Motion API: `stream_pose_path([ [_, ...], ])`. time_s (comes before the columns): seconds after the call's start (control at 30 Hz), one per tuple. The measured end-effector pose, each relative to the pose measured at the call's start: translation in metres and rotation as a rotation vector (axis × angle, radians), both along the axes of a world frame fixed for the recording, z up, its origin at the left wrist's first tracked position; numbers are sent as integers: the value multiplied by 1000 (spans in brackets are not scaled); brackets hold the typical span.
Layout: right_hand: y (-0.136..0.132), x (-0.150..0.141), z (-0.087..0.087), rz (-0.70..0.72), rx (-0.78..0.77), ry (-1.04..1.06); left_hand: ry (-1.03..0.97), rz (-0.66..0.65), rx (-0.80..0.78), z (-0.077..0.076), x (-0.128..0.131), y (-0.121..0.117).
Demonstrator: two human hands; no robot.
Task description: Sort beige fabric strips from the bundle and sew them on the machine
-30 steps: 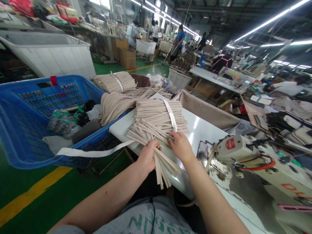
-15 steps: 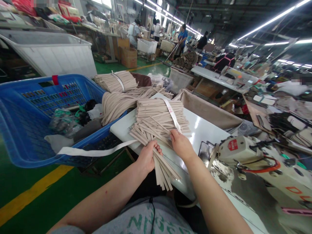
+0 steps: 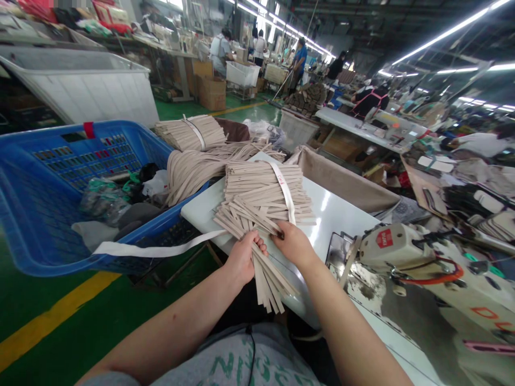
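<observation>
A thick bundle of beige flat strips [image 3: 263,187], tied with a white band [image 3: 285,185], lies on a white table [image 3: 333,225]. My left hand [image 3: 244,258] grips a loose bunch of the same strips [image 3: 267,281], whose ends hang past the table's near edge. My right hand [image 3: 294,245] lies just right of that bunch, its fingers on the loose strips spread below the tied bundle. Its fingertips are hidden, so I cannot tell whether it pinches them. A long white strap [image 3: 161,246] runs from near my left hand across the blue crate's rim.
A blue plastic crate [image 3: 40,177] holding bags and cloth stands to the left. Behind the table lie a coil of strips [image 3: 189,177] and another banded bundle [image 3: 189,134]. A sewing machine [image 3: 396,246] sits to the right, beside a canvas-lined bin [image 3: 346,182].
My right hand has shifted slightly left and toward me over the loose strips. My left hand keeps its grip, and the view has drifted a little.
</observation>
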State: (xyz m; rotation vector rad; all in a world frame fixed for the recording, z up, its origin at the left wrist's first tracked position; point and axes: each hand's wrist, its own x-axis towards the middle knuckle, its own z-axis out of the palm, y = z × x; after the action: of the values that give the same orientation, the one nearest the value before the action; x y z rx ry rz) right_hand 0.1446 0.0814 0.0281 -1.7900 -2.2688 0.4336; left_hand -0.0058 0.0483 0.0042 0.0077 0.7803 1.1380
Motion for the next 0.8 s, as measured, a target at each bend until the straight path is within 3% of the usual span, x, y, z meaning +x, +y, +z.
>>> stream_pose_path([
  [0.13,6,5,16,40,-4,39,-5,-8,24,-5,-1,0],
  [0.23,8,6,23,-10,33,-9,2,-8,26,-5,-1,0],
  [0.4,13,0,13,9,131,-74,-9,-7,22,-1,-1,-1],
  [0.57,20,-4,-3,53,116,-100,-26,-6,3,1,-1,-1],
  [0.67,21,-5,-1,57,114,-164,-36,-6,-11,0,-1,-1],
  [0.8,12,-8,14,69,180,-227,-38,12,27,-2,-1,-2],
])
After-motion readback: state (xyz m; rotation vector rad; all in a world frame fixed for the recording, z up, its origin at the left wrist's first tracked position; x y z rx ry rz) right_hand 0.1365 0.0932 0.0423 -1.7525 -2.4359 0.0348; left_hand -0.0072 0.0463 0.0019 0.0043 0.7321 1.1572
